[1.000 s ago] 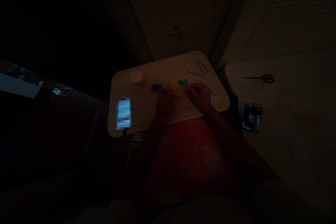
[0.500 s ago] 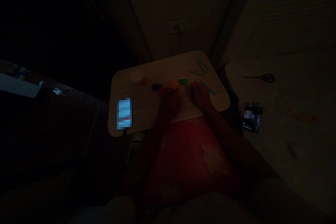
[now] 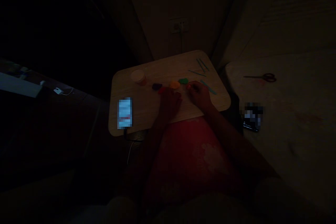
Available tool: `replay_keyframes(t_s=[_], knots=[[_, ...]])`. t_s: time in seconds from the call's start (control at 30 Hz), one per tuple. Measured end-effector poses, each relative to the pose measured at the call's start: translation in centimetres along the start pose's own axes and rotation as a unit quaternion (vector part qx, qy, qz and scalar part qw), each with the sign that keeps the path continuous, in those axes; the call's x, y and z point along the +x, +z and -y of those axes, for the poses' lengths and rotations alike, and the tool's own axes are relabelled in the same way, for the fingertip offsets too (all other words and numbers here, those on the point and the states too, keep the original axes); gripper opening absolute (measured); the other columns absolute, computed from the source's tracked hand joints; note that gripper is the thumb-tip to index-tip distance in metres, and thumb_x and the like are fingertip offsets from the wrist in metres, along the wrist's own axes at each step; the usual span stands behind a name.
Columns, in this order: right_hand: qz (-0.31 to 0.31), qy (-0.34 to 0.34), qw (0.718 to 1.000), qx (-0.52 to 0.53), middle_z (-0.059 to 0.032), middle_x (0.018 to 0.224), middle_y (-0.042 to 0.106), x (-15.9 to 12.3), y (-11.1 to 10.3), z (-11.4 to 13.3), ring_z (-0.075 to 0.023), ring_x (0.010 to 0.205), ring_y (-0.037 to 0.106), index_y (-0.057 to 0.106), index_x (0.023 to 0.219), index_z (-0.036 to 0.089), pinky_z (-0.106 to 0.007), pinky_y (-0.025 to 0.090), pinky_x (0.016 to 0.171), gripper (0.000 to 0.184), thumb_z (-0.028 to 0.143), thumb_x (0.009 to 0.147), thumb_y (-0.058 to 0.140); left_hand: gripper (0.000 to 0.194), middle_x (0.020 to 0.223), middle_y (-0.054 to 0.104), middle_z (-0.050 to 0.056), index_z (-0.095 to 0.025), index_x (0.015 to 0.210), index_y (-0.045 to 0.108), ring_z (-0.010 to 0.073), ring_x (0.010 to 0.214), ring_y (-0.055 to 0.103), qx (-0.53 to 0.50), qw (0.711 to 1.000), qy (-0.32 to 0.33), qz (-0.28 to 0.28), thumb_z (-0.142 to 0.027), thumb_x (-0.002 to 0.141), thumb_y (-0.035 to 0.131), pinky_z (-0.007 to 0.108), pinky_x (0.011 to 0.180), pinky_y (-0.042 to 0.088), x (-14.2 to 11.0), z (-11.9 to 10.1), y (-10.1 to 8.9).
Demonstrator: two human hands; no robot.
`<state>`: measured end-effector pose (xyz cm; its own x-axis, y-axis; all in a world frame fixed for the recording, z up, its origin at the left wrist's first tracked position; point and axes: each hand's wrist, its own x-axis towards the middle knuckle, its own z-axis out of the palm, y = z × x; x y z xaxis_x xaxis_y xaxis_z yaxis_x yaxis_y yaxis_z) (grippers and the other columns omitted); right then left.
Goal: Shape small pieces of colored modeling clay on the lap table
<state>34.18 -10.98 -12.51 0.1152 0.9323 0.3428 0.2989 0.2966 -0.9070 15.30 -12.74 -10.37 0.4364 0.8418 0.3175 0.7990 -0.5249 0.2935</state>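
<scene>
The scene is very dark. Both of my hands rest on a small wooden lap table (image 3: 147, 105). My left hand (image 3: 170, 102) lies just below an orange clay lump (image 3: 174, 84) and a red lump (image 3: 161, 90); its fingers look curled, and what they hold is hidden. My right hand (image 3: 198, 94) is closed in a pinch on a small orange-red bit of clay (image 3: 188, 86), right of a green lump (image 3: 183, 81). A dark purple lump (image 3: 156, 86) lies further left.
A lit phone (image 3: 124, 112) with a cable lies on the table's left front. A small tub (image 3: 138, 76) stands at the back left, several teal sticks (image 3: 202, 67) at the back right. Scissors (image 3: 261, 77) and a dark object (image 3: 252, 117) lie on the bed at right.
My left hand has moved a little to the right and forward, uncovering the red lump. My right hand has shifted slightly forward toward the green lump.
</scene>
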Motion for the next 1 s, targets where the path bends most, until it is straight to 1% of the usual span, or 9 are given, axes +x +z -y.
replay_keyframes(t_s=[0.1, 0.17, 0.33, 0.4, 0.5, 0.63, 0.77, 0.87, 1.0], knots=[[0.001, 0.002, 1.000, 0.023, -0.0051, 0.090, 0.074, 0.0, 0.0, -0.1, -0.0204, 0.081, 0.066, 0.073, 0.093, 0.021, -0.032, 0.050, 0.074, 0.023, 0.041, 0.094, 0.062, 0.024, 0.115, 0.054, 0.016, -0.015, 0.111, 0.067, 0.0319, 0.111, 0.051, -0.005, 1.000, -0.006, -0.003, -0.033, 0.097, 0.059, 0.048, 0.100, 0.045, 0.0, -0.1, -0.1], [0.001, -0.002, 1.000, 0.023, -0.0043, 0.086, 0.072, 0.0, -0.1, 0.0, -0.0203, 0.079, 0.065, 0.071, 0.088, 0.022, -0.033, 0.049, 0.072, 0.025, 0.043, 0.096, 0.060, 0.023, 0.116, 0.053, 0.017, -0.015, 0.111, 0.066, 0.0325, 0.112, 0.051, -0.007, 1.000, -0.011, -0.005, -0.031, 0.096, 0.060, 0.049, 0.100, 0.045, 0.0, -0.1, -0.3], [0.011, 0.013, 1.000, -0.014, -0.0001, 0.062, 0.053, 0.0, -0.4, 0.9, -0.0169, 0.061, 0.049, 0.056, 0.068, 0.023, -0.032, 0.039, 0.061, 0.043, 0.049, 0.101, 0.049, 0.017, 0.111, 0.053, 0.016, -0.016, 0.101, 0.065, 0.0314, 0.109, 0.051, -0.013, 1.000, -0.017, -0.018, -0.029, 0.098, 0.055, 0.049, 0.099, 0.045, -0.1, 0.0, -0.3], [0.008, 0.013, 1.000, -0.024, 0.0013, 0.058, 0.046, 0.1, -0.4, 1.2, -0.0157, 0.059, 0.044, 0.048, 0.063, 0.023, -0.031, 0.034, 0.059, 0.047, 0.051, 0.100, 0.049, 0.017, 0.112, 0.054, 0.016, -0.016, 0.100, 0.065, 0.0307, 0.108, 0.051, -0.015, 1.000, -0.015, -0.021, -0.028, 0.099, 0.053, 0.048, 0.098, 0.045, -0.1, 0.0, -0.2], [0.009, 0.010, 1.000, -0.028, 0.0024, 0.057, 0.043, 0.1, -0.3, 1.4, -0.0141, 0.058, 0.042, 0.045, 0.060, 0.023, -0.031, 0.031, 0.058, 0.048, 0.051, 0.097, 0.053, 0.018, 0.114, 0.054, 0.016, -0.015, 0.102, 0.065, 0.0309, 0.110, 0.051, -0.016, 1.000, -0.009, -0.012, -0.029, 0.099, 0.054, 0.047, 0.099, 0.045, -0.1, 0.0, -0.3], [0.013, -0.001, 0.999, -0.029, 0.0009, 0.063, 0.054, 0.2, -0.3, 1.1, -0.0153, 0.062, 0.049, 0.054, 0.065, 0.022, -0.030, 0.036, 0.061, 0.040, 0.048, 0.096, 0.055, 0.020, 0.116, 0.053, 0.016, -0.016, 0.107, 0.067, 0.0309, 0.111, 0.051, -0.022, 1.000, -0.001, 0.013, -0.032, 0.097, 0.059, 0.046, 0.099, 0.046, 0.0, -0.1, -0.4], [0.019, -0.018, 0.999, -0.024, -0.0044, 0.085, 0.073, 0.2, -0.2, 0.7, -0.0200, 0.079, 0.063, 0.069, 0.084, 0.022, -0.032, 0.049, 0.073, 0.027, 0.045, 0.094, 0.058, 0.022, 0.117, 0.053, 0.016, -0.015, 0.105, 0.067, 0.0301, 0.111, 0.051, -0.029, 0.999, -0.007, 0.014, -0.031, 0.101, 0.053, 0.046, 0.099, 0.045, 0.0, 0.0, -0.3], [0.029, -0.022, 0.999, -0.033, -0.0074, 0.094, 0.078, 0.1, -0.2, 0.5, -0.0226, 0.087, 0.068, 0.075, 0.091, 0.022, -0.036, 0.053, 0.082, 0.028, 0.041, 0.096, 0.055, 0.025, 0.115, 0.054, 0.016, -0.015, 0.103, 0.067, 0.0296, 0.110, 0.052, -0.034, 0.999, -0.013, -0.002, -0.033, 0.103, 0.049, 0.046, 0.099, 0.046, 0.0, 0.0, 0.0], [0.064, -0.023, 0.997, -0.036, -0.0078, 0.090, 0.078, 0.0, -0.1, 0.4, -0.0223, 0.080, 0.070, 0.078, 0.101, 0.022, -0.038, 0.056, 0.082, 0.032, 0.037, 0.099, 0.050, 0.033, 0.113, 0.054, 0.015, -0.016, 0.105, 0.067, 0.0288, 0.109, 0.053, -0.040, 0.999, -0.019, -0.021, -0.039, 0.106, 0.042, 0.046, 0.099, 0.048, -0.1, 0.1, 0.1]])
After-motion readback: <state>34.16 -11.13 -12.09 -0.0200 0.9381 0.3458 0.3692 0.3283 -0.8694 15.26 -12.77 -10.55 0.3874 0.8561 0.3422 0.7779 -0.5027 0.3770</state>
